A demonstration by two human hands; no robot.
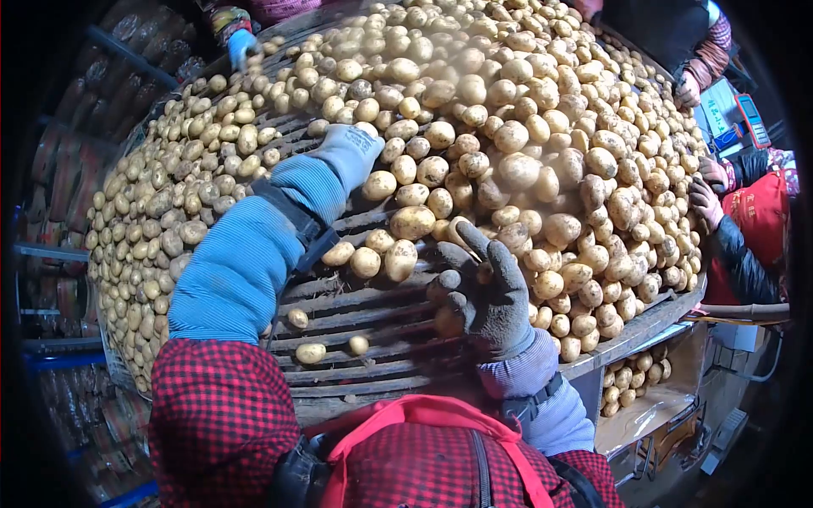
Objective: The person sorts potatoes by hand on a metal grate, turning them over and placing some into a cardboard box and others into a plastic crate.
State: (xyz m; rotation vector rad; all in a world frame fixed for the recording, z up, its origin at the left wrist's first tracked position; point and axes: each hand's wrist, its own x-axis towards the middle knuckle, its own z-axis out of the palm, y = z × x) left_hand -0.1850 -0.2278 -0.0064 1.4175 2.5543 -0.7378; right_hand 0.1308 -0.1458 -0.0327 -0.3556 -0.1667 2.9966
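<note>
My left hand point(352, 152), in a pale grey-blue glove, reaches over the slatted rack onto the heap of potatoes point(517, 135). Its back faces me and hides the fingers, which point down by potatoes at the heap's near edge. My right hand point(494, 296) wears a dark grey glove and hovers over the slats at the right, fingers stretched and spread. A small brown potato point(484, 273) shows between those fingers, and a shaded potato point(449, 322) lies under the thumb. Larger potatoes point(400, 260) rest on the slats between my hands.
Smaller potatoes point(152, 245) cover the left side. A co-worker's blue-gloved hand point(242, 46) is at the far left; other people's hands point(705, 190) touch the right edge. A handheld device point(752, 121) lies there. Below the table's right edge stands a box point(652, 415) with potatoes.
</note>
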